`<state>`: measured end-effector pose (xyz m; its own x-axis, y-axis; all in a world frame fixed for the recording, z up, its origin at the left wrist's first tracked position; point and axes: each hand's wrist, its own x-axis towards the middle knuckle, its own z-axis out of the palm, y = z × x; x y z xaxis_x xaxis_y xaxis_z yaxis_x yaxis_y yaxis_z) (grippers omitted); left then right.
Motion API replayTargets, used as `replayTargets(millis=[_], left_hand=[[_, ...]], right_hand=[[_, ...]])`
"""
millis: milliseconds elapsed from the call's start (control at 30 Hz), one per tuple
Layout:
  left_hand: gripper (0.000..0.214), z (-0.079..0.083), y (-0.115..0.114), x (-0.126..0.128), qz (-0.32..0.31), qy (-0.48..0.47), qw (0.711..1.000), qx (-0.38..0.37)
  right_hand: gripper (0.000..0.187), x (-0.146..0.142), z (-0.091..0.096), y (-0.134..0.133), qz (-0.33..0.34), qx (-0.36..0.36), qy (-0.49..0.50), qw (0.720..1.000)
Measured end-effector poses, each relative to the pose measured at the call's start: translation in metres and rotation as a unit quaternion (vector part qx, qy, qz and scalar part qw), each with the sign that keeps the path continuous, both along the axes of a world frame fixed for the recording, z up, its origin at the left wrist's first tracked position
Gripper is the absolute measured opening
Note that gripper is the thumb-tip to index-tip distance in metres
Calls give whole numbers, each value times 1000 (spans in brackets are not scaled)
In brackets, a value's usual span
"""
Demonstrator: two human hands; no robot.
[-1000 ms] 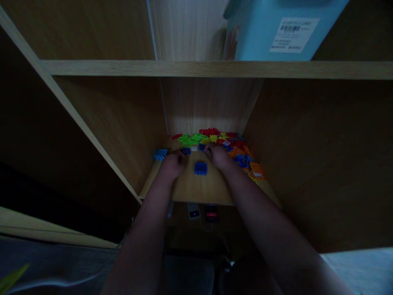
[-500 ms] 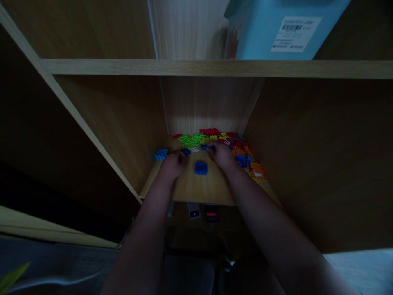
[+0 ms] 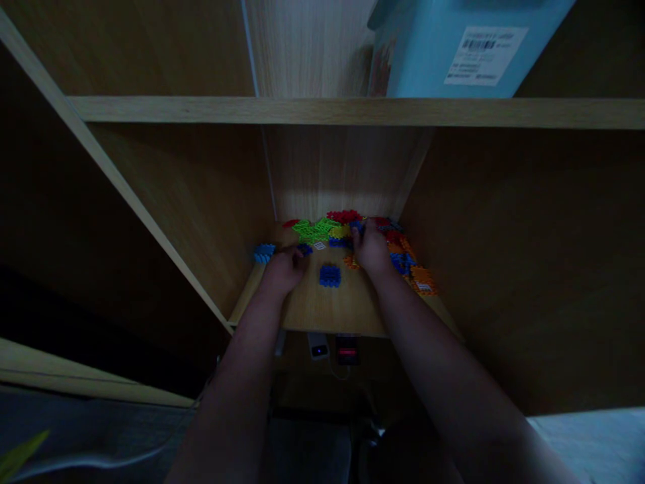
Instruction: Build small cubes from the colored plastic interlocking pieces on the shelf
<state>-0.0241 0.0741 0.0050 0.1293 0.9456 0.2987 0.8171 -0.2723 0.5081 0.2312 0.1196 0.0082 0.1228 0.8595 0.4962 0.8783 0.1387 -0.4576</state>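
My left hand (image 3: 285,267) is closed at the shelf's left side, its fingertips on a dark blue interlocking toy piece (image 3: 305,249). My right hand (image 3: 371,246) reaches over the pile at the back right, its fingers pinching a blue toothed piece (image 3: 356,226). Between the hands lie a white square frame (image 3: 320,246) and, nearer the front, a blue toothed block (image 3: 330,275). Behind them sit bright green pieces (image 3: 315,230), red pieces (image 3: 345,216) and a yellow piece (image 3: 339,232). Just left of my right hand rests another blue piece (image 3: 337,243).
A lighter blue block (image 3: 264,253) stands by the left wall. Orange pieces (image 3: 423,279) and more blue ones lie along the right side. Overhead runs a shelf edge (image 3: 312,111) bearing a light blue box (image 3: 433,54). Below, a white device (image 3: 318,346) shows a small light.
My right hand has moved back and slightly right over the pile, now with a blue piece at its fingers. A blue piece lies where it was before. My left hand has barely moved.
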Motion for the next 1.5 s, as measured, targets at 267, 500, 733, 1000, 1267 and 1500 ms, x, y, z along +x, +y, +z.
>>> replayTargets(millis=[267,500,733,1000,1267,1500], left_hand=[[18,0,-1,0,7,-4,1000,3],[17,-2,-1,0,8,-10,1000,2],[18,-1,0,0,1,-5,1000,9],[16,-2,1,-1,-4,-15,1000,8],[16,-4,2,-1,1,-7,1000,7],[16,2,-3,1,-2,-8,1000,-1]], right_hand=[[30,2,-1,-4,-23,-97,-104,990],[29,-2,2,-9,61,-95,-97,989],[41,-1,-1,-5,9,-98,-107,989],[38,-5,3,-9,19,-143,-224,964],[34,-6,3,-9,11,-152,-226,962],[44,-6,2,-12,-8,-118,-216,969]])
